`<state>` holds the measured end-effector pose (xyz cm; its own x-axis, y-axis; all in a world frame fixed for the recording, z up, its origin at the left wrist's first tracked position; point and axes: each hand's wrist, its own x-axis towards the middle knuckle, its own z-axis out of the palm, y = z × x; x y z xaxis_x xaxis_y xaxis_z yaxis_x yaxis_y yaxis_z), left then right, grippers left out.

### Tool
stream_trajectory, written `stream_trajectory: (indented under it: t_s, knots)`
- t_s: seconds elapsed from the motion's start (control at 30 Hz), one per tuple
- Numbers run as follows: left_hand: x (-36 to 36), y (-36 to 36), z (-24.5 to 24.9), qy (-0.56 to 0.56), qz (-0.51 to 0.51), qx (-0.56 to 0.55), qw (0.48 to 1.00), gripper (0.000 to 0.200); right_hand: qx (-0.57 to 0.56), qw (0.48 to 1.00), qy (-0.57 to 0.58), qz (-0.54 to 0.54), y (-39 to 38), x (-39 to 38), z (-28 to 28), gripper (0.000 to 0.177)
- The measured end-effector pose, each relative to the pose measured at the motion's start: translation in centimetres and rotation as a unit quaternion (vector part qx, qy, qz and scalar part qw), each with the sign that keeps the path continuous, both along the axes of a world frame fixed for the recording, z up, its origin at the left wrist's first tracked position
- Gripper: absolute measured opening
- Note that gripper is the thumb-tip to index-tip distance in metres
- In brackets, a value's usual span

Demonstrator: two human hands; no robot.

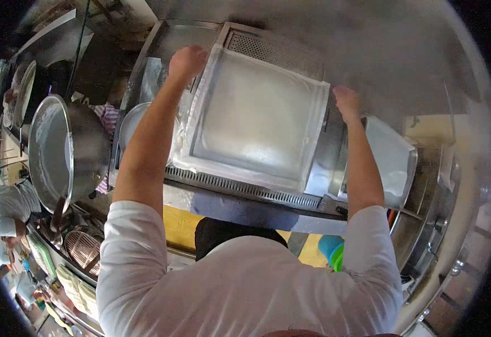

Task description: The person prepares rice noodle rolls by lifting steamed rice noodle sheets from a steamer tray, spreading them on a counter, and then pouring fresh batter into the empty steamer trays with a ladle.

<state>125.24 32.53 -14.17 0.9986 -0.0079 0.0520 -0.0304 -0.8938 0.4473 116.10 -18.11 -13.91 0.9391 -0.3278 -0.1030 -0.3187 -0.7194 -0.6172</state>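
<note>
A square frame [199, 95] edged with white cloth lies on a steel steaming surface, with a smooth, pale, shiny sheet [251, 118] inside it. Close to the frame's upper left corner is my left hand [188, 62], its fingers curled. My right hand [347, 103] is beside the upper right corner, also with fingers curled in. Whether either hand grips the frame or its cloth is too small to tell. Behind the frame shows a perforated metal plate [273, 53], and a slotted grille [240, 185] runs along the front.
A large steel pot [88, 151] with whitish residue stands at the left, near a striped cloth [107, 117] and a wire basket [83, 250]. At the right is a white-coated tray [390, 160]. Other people [10, 208] are at far left. Steam hangs at upper right.
</note>
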Motion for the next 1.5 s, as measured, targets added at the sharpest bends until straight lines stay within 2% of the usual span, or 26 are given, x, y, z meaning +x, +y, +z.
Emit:
stream_trajectory:
  t_s: [0.07,0.13,0.23,0.27,0.3,0.33,0.47,0.57,0.63,0.7,0.73,0.8,0.93,0.97,1.03,1.07,1.13,1.2,1.27,1.33,1.4,1.47,1.5]
  knots:
    - [1.4,-1.8,0.6,0.0,0.003,0.006,1.0,0.037,-0.035,0.999,0.026,0.013,0.4,1.3,-0.5,0.031]
    - [3.0,-2.1,-0.8,-0.002,0.007,0.012,1.0,0.039,-0.078,0.994,-0.053,0.049,-0.6,2.8,-3.2,0.025]
    - [4.8,-2.7,-2.3,-0.067,-0.009,-0.008,0.998,0.037,-0.142,0.983,-0.097,0.063,0.0,3.1,-3.9,0.021]
    - [5.1,-2.8,-2.4,-0.018,-0.026,-0.016,0.999,0.036,-0.144,0.983,-0.097,0.062,0.1,3.1,-3.7,0.021]
    - [5.2,-3.0,-2.0,0.029,-0.044,-0.024,0.998,0.035,-0.14,0.988,-0.046,0.044,0.5,3.1,-2.9,0.021]
    - [5.2,-3.1,-2.0,0.028,-0.046,-0.025,0.998,0.035,-0.136,0.99,0.005,0.027,0.7,3.2,-2.4,0.022]
    - [5.1,-3.7,-1.6,0.024,-0.013,-0.033,0.999,0.026,-0.109,0.994,0.001,0.0,0.9,2.6,-2.0,0.017]
    - [4.0,-3.6,-1.1,0.009,0.003,-0.039,0.999,0.021,-0.134,0.99,-0.05,0.008,0.7,1.2,-2.0,0.011]
    - [2.5,-3.4,0.0,-0.014,0.005,-0.053,0.998,0.019,-0.15,0.979,-0.138,0.028,1.2,-1.0,-0.1,0.008]
    - [0.0,-2.8,1.7,-0.089,0.002,-0.133,0.987,0.015,-0.154,0.976,-0.152,0.025,1.6,-3.1,1.8,0.007]
    - [-1.4,-2.3,2.4,-0.094,0.005,-0.133,0.987,0.015,-0.156,0.974,-0.165,0.021,1.7,-4.2,2.9,0.006]
    - [-4.8,-0.9,4.2,-0.148,0.01,-0.298,0.943,0.013,-0.148,0.966,-0.208,0.031,2.2,-7.1,5.4,0.006]
    - [-15.3,1.4,10.1,-0.238,0.034,-0.339,0.91,0.008,-0.11,0.94,-0.32,0.047,5.6,-14.7,13.1,0.006]
    - [-17.9,1.9,11.2,-0.252,0.041,-0.331,0.908,0.008,-0.125,0.928,-0.344,0.064,6.0,-16.6,14.7,0.006]
    - [-23.7,3.0,13.4,-0.348,0.06,-0.211,0.911,0.007,-0.125,0.911,-0.382,0.095,7.0,-20.1,17.6,0.006]
    - [-26.8,3.1,14.7,-0.367,0.079,-0.196,0.906,0.01,-0.118,0.906,-0.395,0.101,7.6,-21.8,19.0,0.007]
    - [-32.5,4.1,14.7,-0.359,0.141,-0.271,0.882,0.009,-0.087,0.895,-0.417,0.13,8.5,-25.2,21.1,0.008]
    - [-38.4,5.1,15.2,-0.366,0.191,-0.269,0.87,0.006,0.013,0.912,-0.383,0.145,9.3,-27.8,22.5,0.005]
    - [-44.4,4.7,16.9,-0.332,0.275,-0.322,0.843,0.005,0.057,0.896,-0.398,0.192,10.1,-29.6,23.7,0.004]
    - [-49.5,5.4,17.0,-0.377,0.274,-0.346,0.815,0.004,0.097,0.879,-0.403,0.237,11.4,-31.1,25.1,0.004]
    - [-54.4,6.2,17.2,-0.404,0.294,-0.374,0.781,0.005,0.072,0.857,-0.417,0.293,13.0,-32.6,27.1,0.004]
    - [-59.6,6.8,18.4,-0.42,0.327,-0.348,0.772,0.004,0.085,0.819,-0.443,0.354,14.8,-33.5,28.6,0.004]
    - [-62.2,7.2,19.0,-0.419,0.343,-0.337,0.77,0.003,0.1,0.816,-0.432,0.371,15.9,-34.2,29.4,0.004]
